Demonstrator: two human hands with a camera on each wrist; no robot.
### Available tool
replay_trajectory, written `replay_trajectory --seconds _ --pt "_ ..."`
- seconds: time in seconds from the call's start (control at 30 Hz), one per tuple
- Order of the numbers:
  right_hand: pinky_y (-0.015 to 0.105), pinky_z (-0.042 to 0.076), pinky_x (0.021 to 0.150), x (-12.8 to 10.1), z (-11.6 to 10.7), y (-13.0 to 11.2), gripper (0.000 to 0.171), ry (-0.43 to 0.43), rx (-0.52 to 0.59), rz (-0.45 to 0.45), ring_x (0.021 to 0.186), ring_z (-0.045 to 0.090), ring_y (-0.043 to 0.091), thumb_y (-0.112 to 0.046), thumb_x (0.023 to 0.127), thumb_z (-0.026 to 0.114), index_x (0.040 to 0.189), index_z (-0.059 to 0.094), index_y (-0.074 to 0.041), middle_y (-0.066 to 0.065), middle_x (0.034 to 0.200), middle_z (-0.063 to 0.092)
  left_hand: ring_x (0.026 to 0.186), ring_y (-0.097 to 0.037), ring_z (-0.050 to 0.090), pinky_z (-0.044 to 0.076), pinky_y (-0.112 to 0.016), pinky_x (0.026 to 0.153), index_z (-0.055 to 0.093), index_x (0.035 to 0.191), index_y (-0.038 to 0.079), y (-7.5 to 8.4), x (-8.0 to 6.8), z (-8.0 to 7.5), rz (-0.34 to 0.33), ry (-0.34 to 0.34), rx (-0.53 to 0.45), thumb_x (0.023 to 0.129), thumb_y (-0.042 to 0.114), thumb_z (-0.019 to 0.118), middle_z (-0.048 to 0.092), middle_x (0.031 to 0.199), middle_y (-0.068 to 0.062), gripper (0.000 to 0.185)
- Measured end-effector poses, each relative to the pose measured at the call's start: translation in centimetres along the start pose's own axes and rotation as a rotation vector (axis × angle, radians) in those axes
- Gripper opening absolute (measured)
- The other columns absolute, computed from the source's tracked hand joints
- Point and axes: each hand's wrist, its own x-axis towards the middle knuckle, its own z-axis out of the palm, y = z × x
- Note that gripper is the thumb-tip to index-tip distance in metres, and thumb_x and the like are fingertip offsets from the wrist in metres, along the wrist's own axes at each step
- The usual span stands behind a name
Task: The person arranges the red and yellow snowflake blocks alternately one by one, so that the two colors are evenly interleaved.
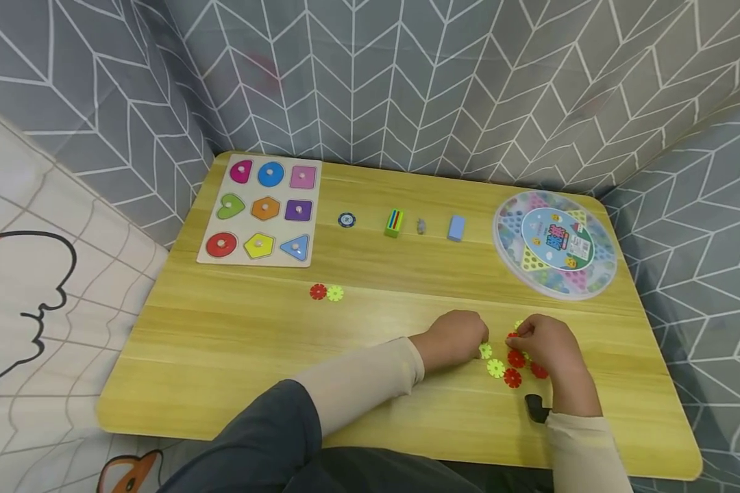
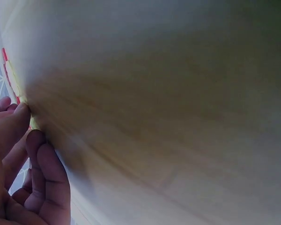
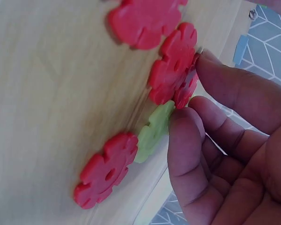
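My left hand (image 1: 453,339) is low over the table, its thumb and index finger pinching the edge of a yellow-green notched plastic disc (image 1: 485,351). In the left wrist view those fingertips (image 2: 36,137) sit at the far left, with the disc mostly hidden behind them. To the right, my right hand (image 1: 549,346) pinches a red notched disc (image 3: 187,86) between thumb and index finger. That disc overlaps another red disc (image 3: 174,63) in the right wrist view. A yellow-green disc (image 3: 153,133) and a red disc (image 3: 107,171) lie beside the fingertips.
A loose red disc (image 1: 318,292) and yellow-green disc (image 1: 335,293) lie mid-table. Behind are a shape puzzle board (image 1: 253,236), a poker chip (image 1: 347,220), a green block (image 1: 394,223), a blue block (image 1: 456,228) and a round game board (image 1: 512,239). A black pipe-shaped piece (image 1: 535,409) lies near the right wrist.
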Motion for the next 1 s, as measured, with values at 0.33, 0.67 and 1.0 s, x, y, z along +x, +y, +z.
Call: replay_trajectory --seconds 0.33,0.67,1.0 --pt "0.042 0.049 0.068 0.0 0.3 -0.4 0.029 0.008 -0.034 -0.002 0.075 0.059 0.026 -0.020 0.087 0.081 0.097 0.069 0.004 0.010 0.087 0.067 0.096 -0.004 0.061 0.052 -0.021 0.079 0.079 0.111 0.027 0.2 0.2 0.3 -0.002 -0.006 0.018 0.097 0.017 0.067 0.067 0.101 0.011 0.020" --pt "0.039 0.048 0.067 0.3 0.0 -0.5 0.028 -0.037 -0.009 -0.022 0.077 0.058 0.026 -0.020 0.088 0.081 0.100 0.069 0.003 0.009 0.088 0.065 0.102 -0.005 0.062 0.050 -0.020 0.086 0.077 0.118 0.023 -0.2 -0.3 -0.3 0.022 0.004 -0.017 0.094 0.027 0.076 0.069 0.110 0.012 0.024" --pt "0.038 0.049 0.065 0.4 -1.7 -1.8 0.018 -0.003 0.077 -0.088 0.076 0.060 0.024 -0.014 0.095 0.072 0.103 0.071 0.002 0.009 0.090 0.066 0.086 -0.003 0.063 0.050 -0.019 0.079 0.081 0.092 0.018 -3.4 -2.0 -1.5 0.011 0.037 -0.164 0.093 0.027 0.078 0.073 0.094 0.013 0.010"
